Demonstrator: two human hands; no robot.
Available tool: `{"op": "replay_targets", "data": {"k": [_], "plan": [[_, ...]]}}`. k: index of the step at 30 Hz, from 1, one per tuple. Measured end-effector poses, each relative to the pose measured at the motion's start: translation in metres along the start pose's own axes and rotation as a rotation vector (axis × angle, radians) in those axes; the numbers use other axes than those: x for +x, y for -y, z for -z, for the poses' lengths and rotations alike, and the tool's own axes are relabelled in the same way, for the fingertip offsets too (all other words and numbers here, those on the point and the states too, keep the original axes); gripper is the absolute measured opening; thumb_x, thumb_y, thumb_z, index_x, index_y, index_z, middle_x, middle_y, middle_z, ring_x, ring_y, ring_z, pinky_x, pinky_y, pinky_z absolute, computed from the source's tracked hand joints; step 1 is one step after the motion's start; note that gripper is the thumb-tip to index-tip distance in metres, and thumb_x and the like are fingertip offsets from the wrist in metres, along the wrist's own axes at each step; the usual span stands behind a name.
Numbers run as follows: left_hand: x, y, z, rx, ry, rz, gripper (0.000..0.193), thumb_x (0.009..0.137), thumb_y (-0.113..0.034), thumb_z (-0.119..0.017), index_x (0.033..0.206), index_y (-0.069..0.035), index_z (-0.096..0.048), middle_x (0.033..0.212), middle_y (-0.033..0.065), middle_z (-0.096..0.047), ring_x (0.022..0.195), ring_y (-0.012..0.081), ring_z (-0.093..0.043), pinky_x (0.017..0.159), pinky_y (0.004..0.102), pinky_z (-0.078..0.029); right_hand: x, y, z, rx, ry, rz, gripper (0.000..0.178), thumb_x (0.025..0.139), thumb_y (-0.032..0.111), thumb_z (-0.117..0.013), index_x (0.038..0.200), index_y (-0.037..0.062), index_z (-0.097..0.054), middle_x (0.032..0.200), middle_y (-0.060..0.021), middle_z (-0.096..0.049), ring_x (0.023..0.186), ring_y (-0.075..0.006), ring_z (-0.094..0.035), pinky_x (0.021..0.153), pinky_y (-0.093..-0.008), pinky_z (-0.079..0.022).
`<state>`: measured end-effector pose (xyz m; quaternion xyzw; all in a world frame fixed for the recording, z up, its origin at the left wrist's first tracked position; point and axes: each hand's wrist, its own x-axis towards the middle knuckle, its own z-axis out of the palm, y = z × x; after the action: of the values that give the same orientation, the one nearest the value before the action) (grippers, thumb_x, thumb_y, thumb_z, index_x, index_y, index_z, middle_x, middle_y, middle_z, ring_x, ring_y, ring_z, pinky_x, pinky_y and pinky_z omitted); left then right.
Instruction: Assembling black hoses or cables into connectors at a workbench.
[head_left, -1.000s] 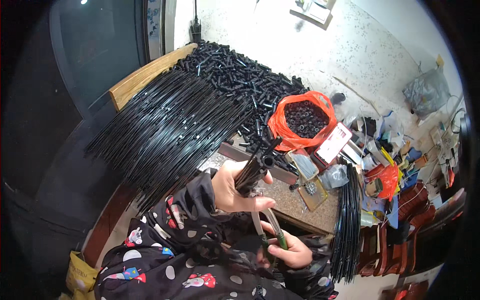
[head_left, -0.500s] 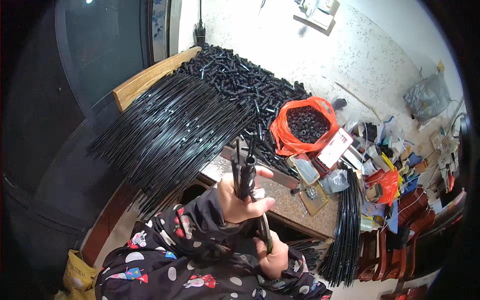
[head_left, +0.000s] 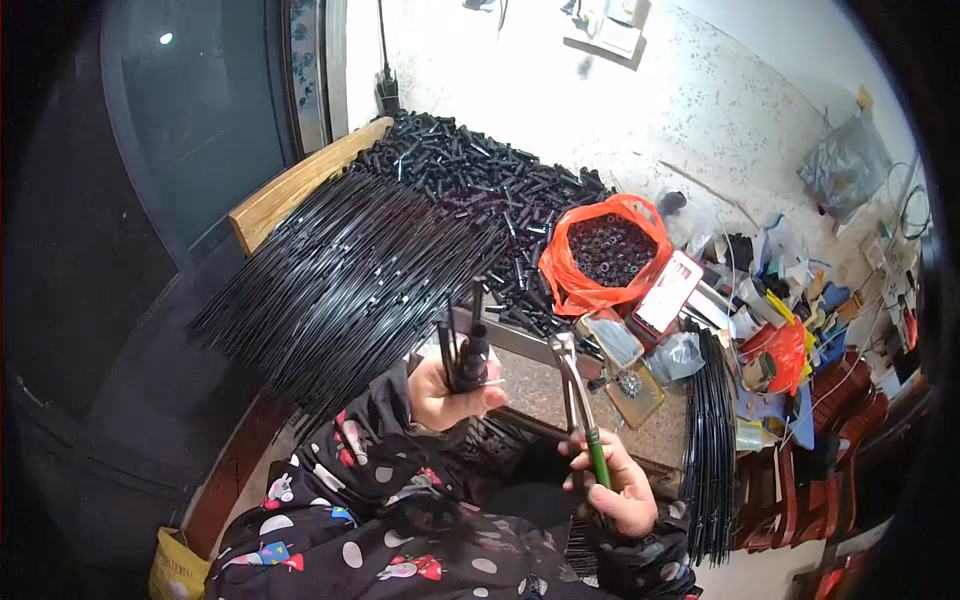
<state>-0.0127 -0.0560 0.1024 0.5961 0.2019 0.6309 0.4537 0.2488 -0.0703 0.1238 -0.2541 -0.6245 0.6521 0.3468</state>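
My left hand (head_left: 446, 405) is closed round a cluster of black tubular parts (head_left: 470, 360) with thin black rods standing up from it. A thin pale pin (head_left: 491, 382) sticks out sideways by the thumb. In my right hand (head_left: 628, 492) is a pair of pincers (head_left: 597, 455) with green handle grips, its metal head pointing up and away from me. The pincers' head is apart from the black parts, to their right. Some fingers of the left hand are hidden behind the parts.
Long black rods (head_left: 330, 270) lie in a wide heap at left, against a wooden board (head_left: 300, 180). Short black tubes (head_left: 450, 165) pile up behind. An orange bag (head_left: 560, 270) of small rings, a phone (head_left: 668, 295), a tray of pins (head_left: 613, 338) and a rod bundle (head_left: 710, 450) are right.
The pincers have come up and away from the black parts, and now show whole at the right. My right hand has moved right and up, the left hand slightly left and down.
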Motion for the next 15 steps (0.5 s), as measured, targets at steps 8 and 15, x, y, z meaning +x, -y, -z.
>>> {"op": "replay_targets", "data": {"k": [8, 15], "plan": [[-0.009, 0.001, -0.007, -0.247, -0.069, 0.122, 0.033, 0.078, -0.03, -0.065, 0.086, -0.002, -0.05, 0.063, 0.0005, -0.047, 0.052, 0.0093, -0.046, 0.048, 0.0229, -0.036, 0.007, 0.028, -0.01, -1.683, -0.259, 0.727, 0.025, 0.053, 0.014, -0.068, 0.076, 0.01, -0.059, 0.097, -0.0001, -0.054, 0.098, -0.0266, -0.048, 0.087, -0.0509, -0.024], [-0.012, -0.006, -0.004, -0.3, -0.104, 0.111, 0.044, 0.075, -0.041, -0.065, 0.09, -0.003, -0.048, 0.059, -0.0009, -0.044, 0.048, 0.0067, -0.041, 0.046, 0.0215, -0.034, 0.011, 0.046, 0.002, -1.174, 0.191, 0.663, 0.025, 0.067, 0.002, -0.065, 0.093, 0.0008, -0.061, 0.102, -0.0169, -0.057, 0.087, -0.0295, -0.058, 0.069, -0.0313, -0.048]]}}
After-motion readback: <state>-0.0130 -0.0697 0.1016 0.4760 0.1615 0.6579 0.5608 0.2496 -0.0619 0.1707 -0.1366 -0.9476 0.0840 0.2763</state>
